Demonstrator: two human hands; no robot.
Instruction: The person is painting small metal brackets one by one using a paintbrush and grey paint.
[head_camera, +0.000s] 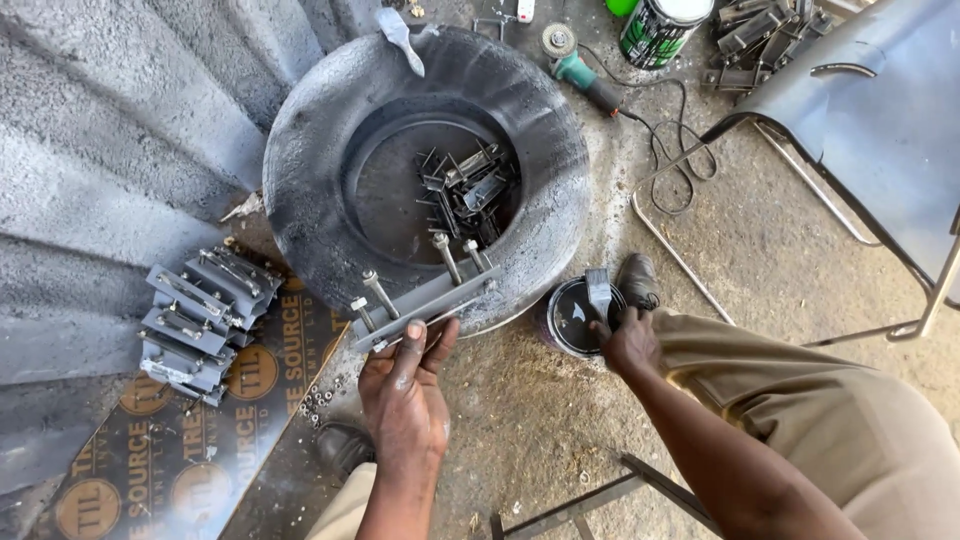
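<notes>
Head view, looking down on a workshop floor. A corrugated sheet (110, 150) fills the frame from 8 to 11 o'clock. A grey-coated tyre (425, 170) lies flat just above centre, its well holding a heap of small metal parts (468, 190). At 1 to 3 o'clock stands a chair (870, 110) with a tube frame. A printed board (190, 450) covers the floor at 7 to 8 o'clock, and on its upper edge, at 9 o'clock, rests a stack of grey plates (195, 320) fitted with bolts. The person's trousered leg (800, 400) runs from 3 to 5 o'clock, with one shoe (637, 280) just right of centre and another shoe (345, 445) at 7 o'clock. A grinder (580, 75) with its cable lies at 12 to 1 o'clock, next to a large can (660, 28). The left hand (405, 395), at 6 o'clock, grasps the near end of a grey bracket (425, 300) bearing upright bolts; the bracket rests across the tyre's near rim, fingers curled around its edge. The right hand (625, 345), just right of centre, is clenched on a brush (598, 295) whose head is inside a small paint tin (580, 318) of dark paint, standing on the floor touching the tyre's 5 o'clock edge. A second brush (400, 38) lies on the tyre's far rim at 12 o'clock.
</notes>
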